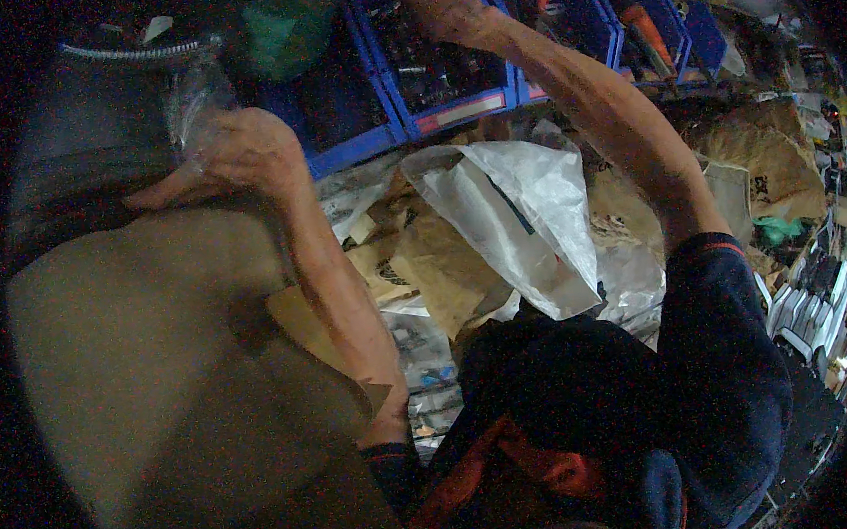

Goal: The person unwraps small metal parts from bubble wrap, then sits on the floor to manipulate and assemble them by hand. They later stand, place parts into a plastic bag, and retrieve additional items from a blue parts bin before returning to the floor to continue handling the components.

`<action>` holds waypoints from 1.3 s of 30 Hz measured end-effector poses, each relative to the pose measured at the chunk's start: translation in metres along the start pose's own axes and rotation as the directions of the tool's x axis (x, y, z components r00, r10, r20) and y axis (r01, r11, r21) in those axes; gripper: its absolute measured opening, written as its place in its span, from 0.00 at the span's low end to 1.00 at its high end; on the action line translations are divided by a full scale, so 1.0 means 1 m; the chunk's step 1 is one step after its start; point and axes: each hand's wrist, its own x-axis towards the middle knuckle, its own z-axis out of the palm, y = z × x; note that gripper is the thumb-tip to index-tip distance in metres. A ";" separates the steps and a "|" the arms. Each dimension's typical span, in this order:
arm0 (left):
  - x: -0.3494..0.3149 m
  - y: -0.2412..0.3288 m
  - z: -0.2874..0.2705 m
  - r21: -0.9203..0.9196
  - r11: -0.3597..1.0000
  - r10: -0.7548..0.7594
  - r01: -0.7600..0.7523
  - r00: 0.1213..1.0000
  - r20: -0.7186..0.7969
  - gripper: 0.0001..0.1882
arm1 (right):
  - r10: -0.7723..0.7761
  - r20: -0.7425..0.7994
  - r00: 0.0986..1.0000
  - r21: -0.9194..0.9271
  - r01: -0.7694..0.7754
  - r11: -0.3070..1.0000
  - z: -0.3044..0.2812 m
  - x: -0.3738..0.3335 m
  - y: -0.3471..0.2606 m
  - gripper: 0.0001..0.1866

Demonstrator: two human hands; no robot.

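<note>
At the upper left, my left hand (247,154) is closed around the lower end of a crumpled clear plastic bag (194,100). Its thumb points left, just above the edge of a large brown paper or cardboard sheet (119,359), and motion smears the fingers slightly. My right arm stretches up and across to a blue bin (451,114) full of small dark parts. Over that bin is my right hand (447,14), its fingers cut off by the top edge and lost in shadow, so any object in them is hidden.
More blue bins stand along the back right, one with an orange-handled tool (647,35). A green bag (290,36) hangs at the upper left. Below the bins lie a whitish translucent bag (533,205) and crumpled brown paper (765,159). White slatted pieces (812,302) sit at far right.
</note>
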 end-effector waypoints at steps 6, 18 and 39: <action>0.006 -0.006 -0.028 0.207 0.966 0.211 -0.153 0.932 -0.295 0.22 | -0.087 0.063 0.994 0.048 0.084 0.995 -0.002 -0.010 -0.002 0.16; -0.016 -0.012 -0.007 0.325 0.909 0.320 -0.263 0.937 -0.137 0.20 | -0.185 0.273 0.944 0.106 0.162 0.981 -0.048 -0.020 0.001 0.19; -0.001 0.003 -0.019 -0.344 0.933 -0.029 0.102 0.977 0.213 0.21 | -0.363 0.314 0.877 0.062 0.363 0.930 -0.017 -0.021 0.013 0.15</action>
